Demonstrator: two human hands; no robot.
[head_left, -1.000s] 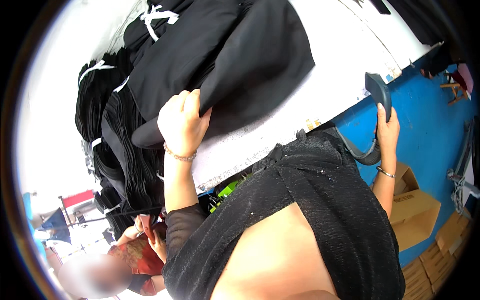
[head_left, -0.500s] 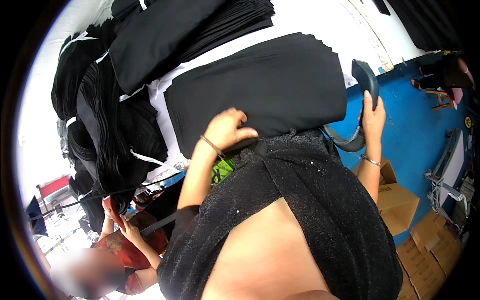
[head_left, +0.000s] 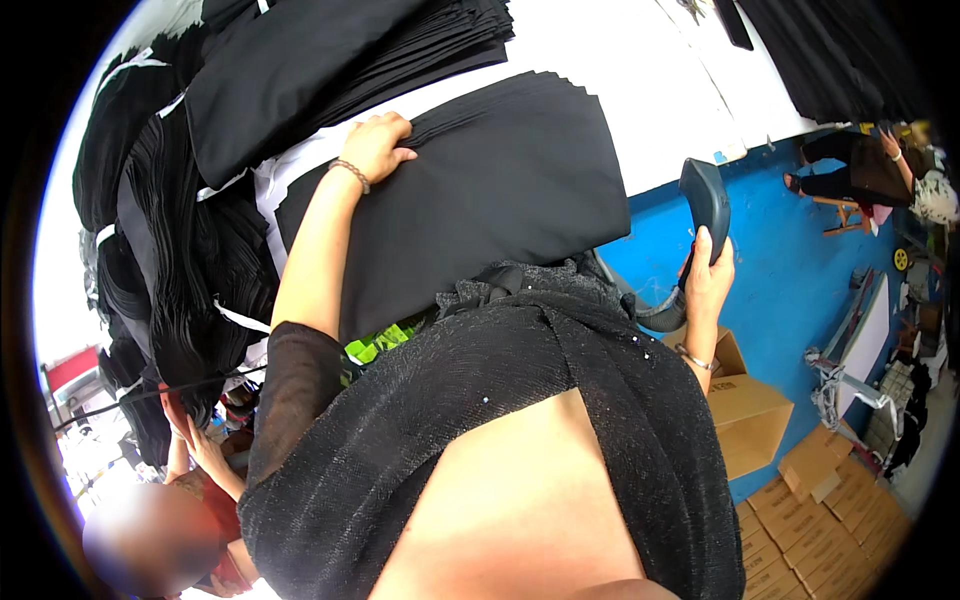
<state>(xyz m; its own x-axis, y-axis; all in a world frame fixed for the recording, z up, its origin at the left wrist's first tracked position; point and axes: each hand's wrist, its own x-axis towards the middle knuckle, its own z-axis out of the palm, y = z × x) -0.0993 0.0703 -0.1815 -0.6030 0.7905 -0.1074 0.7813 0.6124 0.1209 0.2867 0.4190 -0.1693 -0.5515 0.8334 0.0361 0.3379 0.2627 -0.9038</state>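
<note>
A thick stack of black fabric panels (head_left: pixel 500 190) lies in front of me, its layered edges fanned at the far side. My left hand (head_left: pixel 375 150) reaches across to the stack's far left edge. Its fingers bend over the edge layers, and the thumb rests on the top panel. Over the floor at the right, my right hand (head_left: pixel 708 270) is wrapped around the handle of a dark grey hand tool (head_left: pixel 707 195) with a broad, flattened head, held upright beside the stack. Part of the handle is covered by my fingers. A bent dark hose-like piece (head_left: pixel 660 315) shows below it.
Black fabric bundles (head_left: pixel 160 220) with white ties fill the left, and another stack (head_left: pixel 320 70) lies beyond on the white table (head_left: pixel 650 90). Cardboard boxes (head_left: pixel 750 420) stand lower right on the blue floor (head_left: pixel 770 240). A person (head_left: pixel 205 460) sits lower left; another (head_left: pixel 860 165) is far right.
My left hand has moved from the near part of the stack to its far left edge. The right hand still holds the grey tool upright. The whole view has shifted slightly.
</note>
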